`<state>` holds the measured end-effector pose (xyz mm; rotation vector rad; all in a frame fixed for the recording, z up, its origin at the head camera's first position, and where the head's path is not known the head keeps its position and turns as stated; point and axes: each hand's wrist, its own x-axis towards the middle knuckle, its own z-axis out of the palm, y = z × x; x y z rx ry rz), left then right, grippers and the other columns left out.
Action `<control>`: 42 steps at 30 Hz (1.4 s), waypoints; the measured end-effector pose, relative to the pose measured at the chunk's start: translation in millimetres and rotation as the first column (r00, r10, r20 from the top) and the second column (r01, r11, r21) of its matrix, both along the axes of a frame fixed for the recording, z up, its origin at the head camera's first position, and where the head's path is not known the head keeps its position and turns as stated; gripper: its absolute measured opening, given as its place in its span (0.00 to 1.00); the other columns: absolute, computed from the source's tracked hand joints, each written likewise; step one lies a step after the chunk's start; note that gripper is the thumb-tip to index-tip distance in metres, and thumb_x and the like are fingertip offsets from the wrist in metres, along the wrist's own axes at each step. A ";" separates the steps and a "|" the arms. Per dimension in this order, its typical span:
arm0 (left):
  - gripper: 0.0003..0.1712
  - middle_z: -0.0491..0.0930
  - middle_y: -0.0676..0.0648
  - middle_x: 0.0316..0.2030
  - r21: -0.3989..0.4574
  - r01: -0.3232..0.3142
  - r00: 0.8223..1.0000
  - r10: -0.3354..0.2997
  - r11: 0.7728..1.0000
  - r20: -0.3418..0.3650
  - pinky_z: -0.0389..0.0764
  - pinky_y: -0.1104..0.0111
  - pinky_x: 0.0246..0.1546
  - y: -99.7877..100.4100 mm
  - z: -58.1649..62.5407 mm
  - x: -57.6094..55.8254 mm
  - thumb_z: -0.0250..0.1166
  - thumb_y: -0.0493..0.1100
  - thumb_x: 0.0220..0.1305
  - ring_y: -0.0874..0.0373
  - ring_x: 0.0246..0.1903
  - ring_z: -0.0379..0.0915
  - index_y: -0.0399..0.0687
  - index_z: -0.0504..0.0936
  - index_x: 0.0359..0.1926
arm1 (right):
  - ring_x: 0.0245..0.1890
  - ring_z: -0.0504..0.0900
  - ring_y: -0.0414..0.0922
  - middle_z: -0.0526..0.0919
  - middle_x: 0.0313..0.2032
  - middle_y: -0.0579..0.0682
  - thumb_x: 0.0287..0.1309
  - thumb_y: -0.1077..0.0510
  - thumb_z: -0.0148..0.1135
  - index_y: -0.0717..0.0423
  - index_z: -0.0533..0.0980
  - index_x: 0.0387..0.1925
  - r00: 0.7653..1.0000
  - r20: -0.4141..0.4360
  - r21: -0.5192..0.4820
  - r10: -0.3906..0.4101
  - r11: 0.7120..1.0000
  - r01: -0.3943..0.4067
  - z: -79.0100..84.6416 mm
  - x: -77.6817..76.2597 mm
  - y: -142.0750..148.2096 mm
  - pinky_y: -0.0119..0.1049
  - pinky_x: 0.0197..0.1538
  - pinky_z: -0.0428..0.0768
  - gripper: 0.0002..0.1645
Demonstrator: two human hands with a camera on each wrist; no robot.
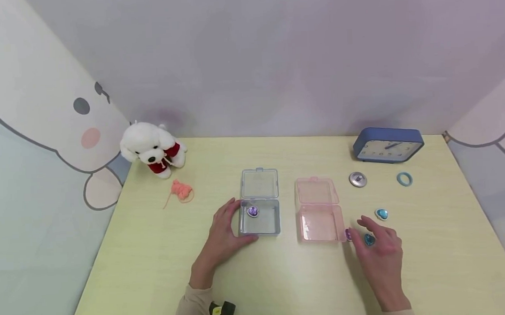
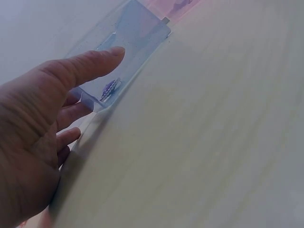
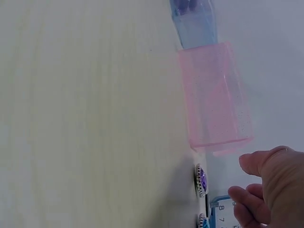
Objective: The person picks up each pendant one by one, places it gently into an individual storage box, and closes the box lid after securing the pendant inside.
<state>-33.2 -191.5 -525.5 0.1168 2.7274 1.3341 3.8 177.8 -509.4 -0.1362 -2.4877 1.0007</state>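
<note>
A clear blue plastic box (image 1: 260, 230) stands with its lid back, a purple heart-shaped gem (image 1: 252, 211) inside at the upper left. My left hand (image 1: 222, 234) holds this box from its left side, thumb along the front and fingers toward the back corner. To its right is a clear pink box (image 1: 321, 225), also with lid raised and nothing seen inside. Over the table just right of it, my right hand (image 1: 381, 250) hovers with thumb and forefinger apart, holding nothing. Below the thumb, a second purple gem (image 3: 201, 180) lies on the table, partly hidden in the head view.
Near the right hand lie a dark teal gem (image 1: 369, 239) and a light blue gem (image 1: 382, 214). Farther back are a silver round lid (image 1: 358, 179), a blue ring (image 1: 404, 179) and a blue clock (image 1: 389, 144). On the left, a plush dog (image 1: 150, 148) sits behind coral yarn (image 1: 181, 189).
</note>
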 end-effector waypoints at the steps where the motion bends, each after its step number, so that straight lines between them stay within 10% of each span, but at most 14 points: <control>1: 0.57 0.60 0.43 0.80 -0.001 -0.001 1.000 0.001 1.000 0.002 0.59 0.33 0.73 -0.3 -0.2 0.2 0.85 0.58 0.49 0.39 0.79 0.50 0.56 0.68 0.77 | 0.48 0.77 0.61 0.89 0.44 0.65 0.46 0.69 0.82 0.68 0.84 0.51 1.000 0.013 -0.003 0.005 1.000 -0.005 -1.3 0.4 0.8 0.51 0.49 0.66 0.27; 22: 0.56 0.61 0.42 0.80 -0.001 0.004 1.000 -0.004 1.000 -0.014 0.58 0.33 0.74 0.1 0.8 0.6 0.85 0.56 0.48 0.39 0.79 0.51 0.56 0.68 0.76 | 0.53 0.74 0.69 0.86 0.49 0.69 0.47 0.62 0.82 0.65 0.79 0.58 0.987 0.148 0.107 0.060 0.991 -0.077 -17.1 2.4 8.9 0.64 0.59 0.62 0.35; 42: 0.56 0.61 0.41 0.79 -0.005 0.006 1.000 -0.006 1.000 -0.003 0.57 0.32 0.73 0.2 0.4 0.2 0.84 0.57 0.48 0.38 0.79 0.51 0.55 0.68 0.76 | 0.50 0.75 0.66 0.88 0.43 0.66 0.45 0.69 0.81 0.68 0.81 0.54 0.995 0.035 0.090 0.094 0.991 -0.096 -25.4 -1.7 9.6 0.62 0.58 0.62 0.31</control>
